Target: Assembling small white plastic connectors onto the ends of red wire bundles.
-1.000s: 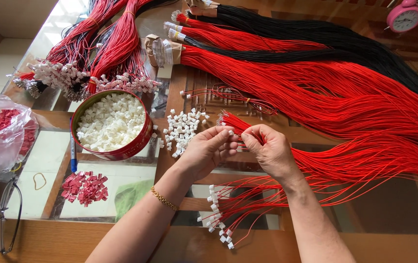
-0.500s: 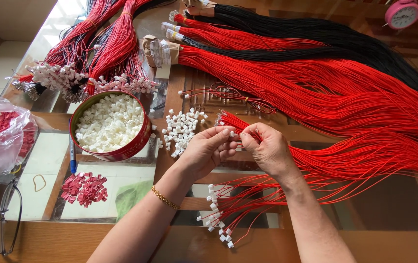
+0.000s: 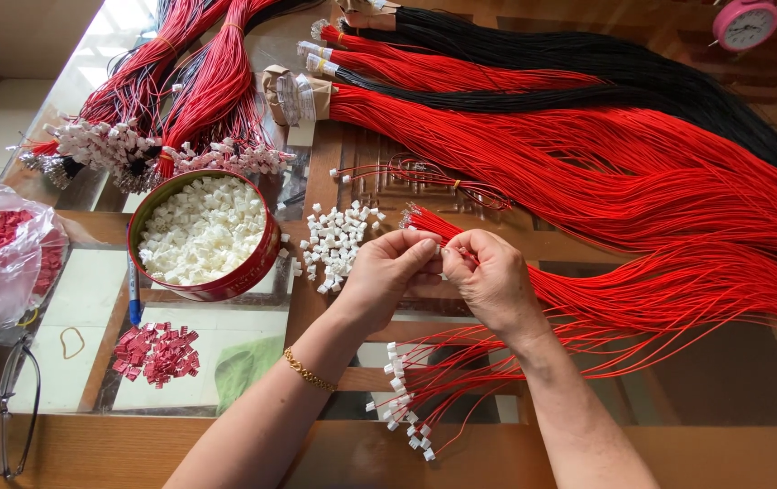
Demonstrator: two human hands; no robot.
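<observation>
Left hand (image 3: 390, 272) and right hand (image 3: 492, 281) met at frame centre, fingertips pinched shut on a thin red wire (image 3: 587, 303); round red tin (image 3: 204, 234) of white connectors left of centre on worktop (image 3: 90, 453).

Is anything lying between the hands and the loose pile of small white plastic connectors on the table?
Nothing visible does. The left hand and right hand meet over the glass tabletop, and the loose pile of small white plastic connectors lies just beyond the left hand with only bare table between.

Home workbench, wire bundles (image 3: 587, 172), connector tin (image 3: 204, 234) (pink alarm clock (image 3: 747, 23))
</observation>
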